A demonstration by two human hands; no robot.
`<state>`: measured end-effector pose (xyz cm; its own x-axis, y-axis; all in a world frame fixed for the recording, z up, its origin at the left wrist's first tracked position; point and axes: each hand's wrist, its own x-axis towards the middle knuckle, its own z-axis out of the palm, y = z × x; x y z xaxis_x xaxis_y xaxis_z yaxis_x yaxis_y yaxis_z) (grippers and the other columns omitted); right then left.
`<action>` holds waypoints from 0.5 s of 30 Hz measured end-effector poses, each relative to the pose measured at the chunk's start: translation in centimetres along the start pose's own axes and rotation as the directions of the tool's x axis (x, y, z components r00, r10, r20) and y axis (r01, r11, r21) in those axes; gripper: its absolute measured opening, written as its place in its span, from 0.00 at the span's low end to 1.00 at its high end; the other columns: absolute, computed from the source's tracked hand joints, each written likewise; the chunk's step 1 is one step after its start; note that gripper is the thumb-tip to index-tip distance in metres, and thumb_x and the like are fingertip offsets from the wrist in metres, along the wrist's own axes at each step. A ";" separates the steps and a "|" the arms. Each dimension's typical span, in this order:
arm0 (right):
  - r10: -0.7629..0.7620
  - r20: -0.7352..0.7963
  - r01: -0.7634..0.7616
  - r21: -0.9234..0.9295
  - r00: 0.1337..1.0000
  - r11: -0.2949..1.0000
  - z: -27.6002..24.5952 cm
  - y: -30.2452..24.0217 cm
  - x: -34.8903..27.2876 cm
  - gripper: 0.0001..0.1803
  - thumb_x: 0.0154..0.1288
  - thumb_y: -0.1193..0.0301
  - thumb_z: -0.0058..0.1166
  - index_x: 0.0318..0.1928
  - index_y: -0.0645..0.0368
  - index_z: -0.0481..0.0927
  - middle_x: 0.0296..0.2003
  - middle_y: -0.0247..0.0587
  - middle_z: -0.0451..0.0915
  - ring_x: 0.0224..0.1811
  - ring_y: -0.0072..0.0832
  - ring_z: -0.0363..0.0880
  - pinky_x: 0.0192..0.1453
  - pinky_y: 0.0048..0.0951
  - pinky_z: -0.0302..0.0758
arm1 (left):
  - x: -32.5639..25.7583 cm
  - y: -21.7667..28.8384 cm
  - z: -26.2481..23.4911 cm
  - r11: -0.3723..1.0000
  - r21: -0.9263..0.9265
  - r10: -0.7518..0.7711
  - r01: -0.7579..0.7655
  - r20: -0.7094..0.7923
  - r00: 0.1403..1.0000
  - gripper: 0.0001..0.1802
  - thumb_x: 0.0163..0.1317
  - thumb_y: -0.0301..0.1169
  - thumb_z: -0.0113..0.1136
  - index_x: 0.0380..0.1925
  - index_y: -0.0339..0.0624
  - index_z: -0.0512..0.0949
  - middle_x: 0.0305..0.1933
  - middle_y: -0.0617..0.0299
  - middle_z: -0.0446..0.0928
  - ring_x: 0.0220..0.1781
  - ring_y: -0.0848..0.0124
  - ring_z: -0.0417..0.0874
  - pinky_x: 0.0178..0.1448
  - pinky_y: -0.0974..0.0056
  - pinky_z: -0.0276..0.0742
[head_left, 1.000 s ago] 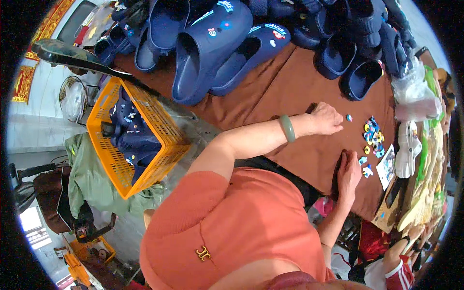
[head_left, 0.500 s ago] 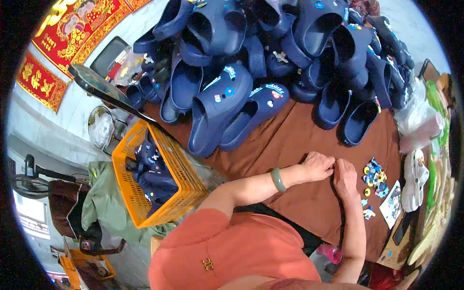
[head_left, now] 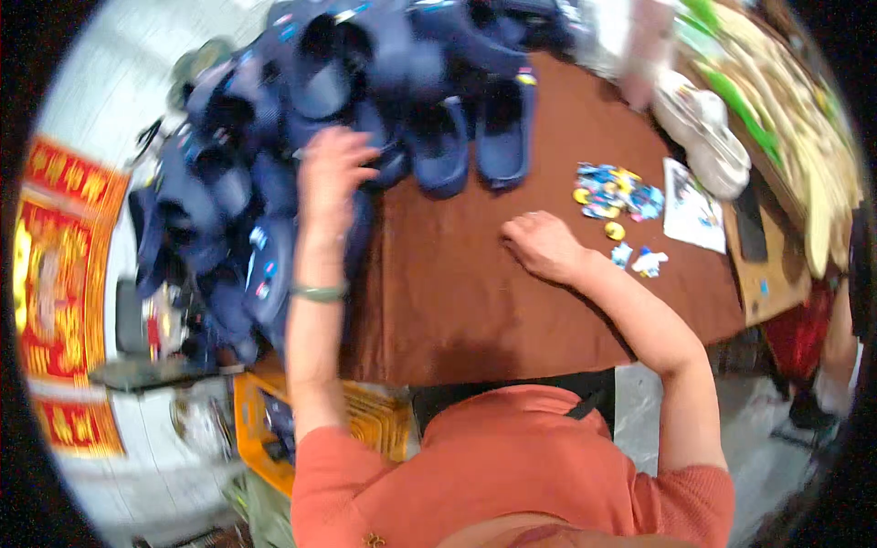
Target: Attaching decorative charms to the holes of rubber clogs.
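Note:
My left hand, blurred, reaches over the near side of a heap of navy blue clogs. Its fingers are spread and nothing shows in them; whether it touches a clog I cannot tell. A green bangle circles that wrist. My right hand rests on the brown cloth with its fingers curled under. What those fingers hold, if anything, is hidden. Just beyond it lies a small pile of colourful shoe charms, with a few loose ones nearer me. Two navy clogs stand side by side at the heap's edge.
At the right are a picture card, a white clog and a dark phone on a wooden board. A yellow crate holding navy clogs stands below the table at the left.
My view has swung to the left. The hands, close together before, are now apart: the left has moved out to the clog heap, while the right stays on the cloth.

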<state>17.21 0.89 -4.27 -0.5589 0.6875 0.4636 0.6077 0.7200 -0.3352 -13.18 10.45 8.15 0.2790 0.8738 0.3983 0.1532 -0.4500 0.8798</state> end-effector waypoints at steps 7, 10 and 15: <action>0.067 0.006 -0.066 -0.065 0.998 0.996 -0.2 -0.1 -1.7 0.05 0.59 0.72 0.50 0.33 0.59 0.70 0.26 0.45 0.75 0.33 0.42 0.77 0.39 0.41 0.72 | 11.0 4.1 -15.9 0.828 -0.559 -0.367 -0.045 -0.601 0.710 0.43 0.54 0.57 0.60 0.59 0.39 0.59 0.59 0.43 0.62 0.54 0.47 0.67 0.52 0.41 0.74; 0.072 0.022 -0.070 -0.067 0.997 0.995 0.2 0.1 -1.6 0.06 0.58 0.72 0.50 0.33 0.59 0.70 0.26 0.45 0.75 0.33 0.43 0.77 0.38 0.41 0.72 | 12.5 5.7 -19.2 0.611 -0.789 -0.651 -0.067 -0.549 0.525 0.36 0.58 0.54 0.56 0.55 0.36 0.66 0.54 0.43 0.69 0.54 0.42 0.69 0.52 0.37 0.74; -0.033 0.012 0.034 -0.017 0.999 0.999 -0.2 -0.7 0.4 0.05 0.58 0.72 0.50 0.33 0.59 0.70 0.27 0.46 0.75 0.33 0.45 0.76 0.38 0.41 0.72 | 12.2 -0.8 -35.5 0.397 -0.915 -0.624 -0.073 -0.328 0.709 0.33 0.63 0.45 0.54 0.60 0.31 0.61 0.62 0.39 0.64 0.61 0.38 0.67 0.59 0.36 0.70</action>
<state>16.69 0.65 -3.69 -0.5856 0.6642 0.4648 0.5980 0.7410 -0.3054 -43.52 27.95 21.52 -0.2088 0.9609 -0.1820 -0.8269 -0.0741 0.5574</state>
